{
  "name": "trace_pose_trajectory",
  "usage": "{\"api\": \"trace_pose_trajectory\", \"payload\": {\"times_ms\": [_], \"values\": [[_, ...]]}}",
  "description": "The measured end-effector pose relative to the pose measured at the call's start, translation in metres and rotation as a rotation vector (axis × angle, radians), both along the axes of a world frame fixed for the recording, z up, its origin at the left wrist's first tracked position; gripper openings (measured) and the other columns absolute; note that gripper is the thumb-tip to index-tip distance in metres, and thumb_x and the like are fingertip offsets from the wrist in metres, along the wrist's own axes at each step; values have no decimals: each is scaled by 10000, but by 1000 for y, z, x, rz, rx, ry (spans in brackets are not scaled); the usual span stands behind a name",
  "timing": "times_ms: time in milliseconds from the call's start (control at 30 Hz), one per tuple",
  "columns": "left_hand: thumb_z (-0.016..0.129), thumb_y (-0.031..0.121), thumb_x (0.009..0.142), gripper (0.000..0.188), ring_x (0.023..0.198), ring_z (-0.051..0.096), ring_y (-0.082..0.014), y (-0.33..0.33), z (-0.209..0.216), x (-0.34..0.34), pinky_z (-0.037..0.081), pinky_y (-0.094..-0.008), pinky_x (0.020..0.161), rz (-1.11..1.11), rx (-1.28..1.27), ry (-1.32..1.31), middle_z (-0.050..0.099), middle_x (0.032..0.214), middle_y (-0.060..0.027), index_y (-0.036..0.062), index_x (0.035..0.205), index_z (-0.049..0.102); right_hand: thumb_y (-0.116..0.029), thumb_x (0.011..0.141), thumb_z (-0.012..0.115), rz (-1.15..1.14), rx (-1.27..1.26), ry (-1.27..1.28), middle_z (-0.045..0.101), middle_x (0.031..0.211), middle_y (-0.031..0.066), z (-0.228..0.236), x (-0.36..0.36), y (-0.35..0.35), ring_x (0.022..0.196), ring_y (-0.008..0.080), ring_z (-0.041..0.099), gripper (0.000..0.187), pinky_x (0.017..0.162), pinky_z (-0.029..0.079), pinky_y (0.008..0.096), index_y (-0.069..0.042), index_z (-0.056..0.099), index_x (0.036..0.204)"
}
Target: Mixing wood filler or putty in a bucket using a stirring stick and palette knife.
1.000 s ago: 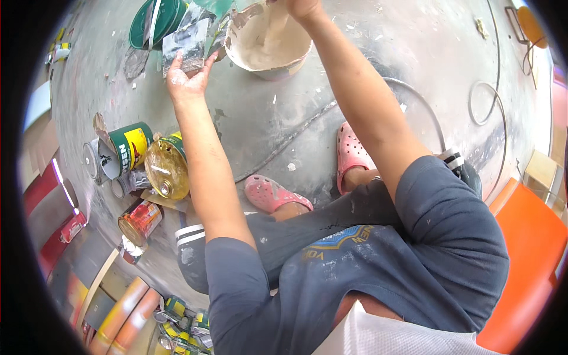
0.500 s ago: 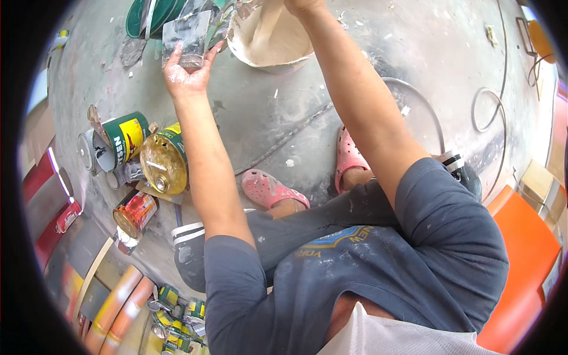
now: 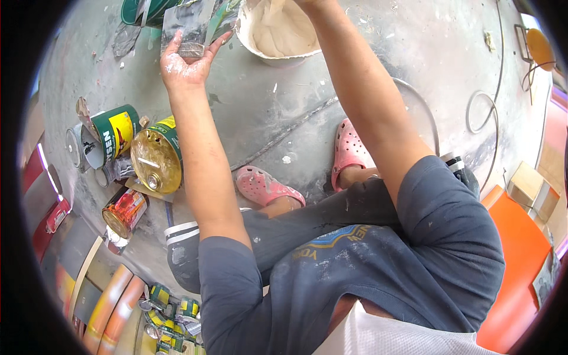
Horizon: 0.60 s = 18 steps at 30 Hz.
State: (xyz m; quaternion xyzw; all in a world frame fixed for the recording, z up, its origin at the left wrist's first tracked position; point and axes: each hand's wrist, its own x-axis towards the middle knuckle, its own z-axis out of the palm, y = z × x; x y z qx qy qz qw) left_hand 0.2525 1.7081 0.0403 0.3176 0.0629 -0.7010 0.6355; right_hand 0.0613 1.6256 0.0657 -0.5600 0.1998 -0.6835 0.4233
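Paste, thick and beige (image 3: 281, 32), fills the round whitish bucket (image 3: 288, 61) between both hands: just right of the left hand (image 3: 185, 70), which grips a flat, smeared grey plate (image 3: 184, 25), thumb on top, and beneath the right hand (image 3: 312, 2) (mostly cropped; its grip I cannot tell).

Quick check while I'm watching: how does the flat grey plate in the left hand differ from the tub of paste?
Shape: the flat grey plate is thin and straight-edged; the tub is deep and round-rimmed.
Support: the plate is held in the left hand, while the tub stands on the floor.
Load: the tub holds cream paste; the plate shows only smears.
Both sit near the view's upper edge.
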Motion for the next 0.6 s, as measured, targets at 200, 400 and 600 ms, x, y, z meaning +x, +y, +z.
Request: {"api": "trace_pose_trajectory", "payload": {"times_ms": [200,400,600], "values": [[436,88,861,463,1292,181,-424,0,-3,7,185,-744,932,10,-28,7,256,1367,-209,57,1300,294,-520,909,339,-94,347,126,446,479,42,-2,2,-5,396,135,438,550,380,351,267,-70,436,606],[446,109,859,492,1280,170,-466,5,-19,20,193,-727,946,-24,-111,-9,246,1368,-228,45,1310,260,-614,875,291,-156,630,66,478,503,61,46,-17,0,413,161,467,655,399,377,297,-55,480,591],[442,113,866,532,1272,145,-499,1,-19,18,187,-730,941,-5,-58,6,234,1375,-228,32,1335,204,-599,886,276,-94,289,271,546,706,78,101,10,44,604,148,525,668,539,430,288,5,558,847]]}}
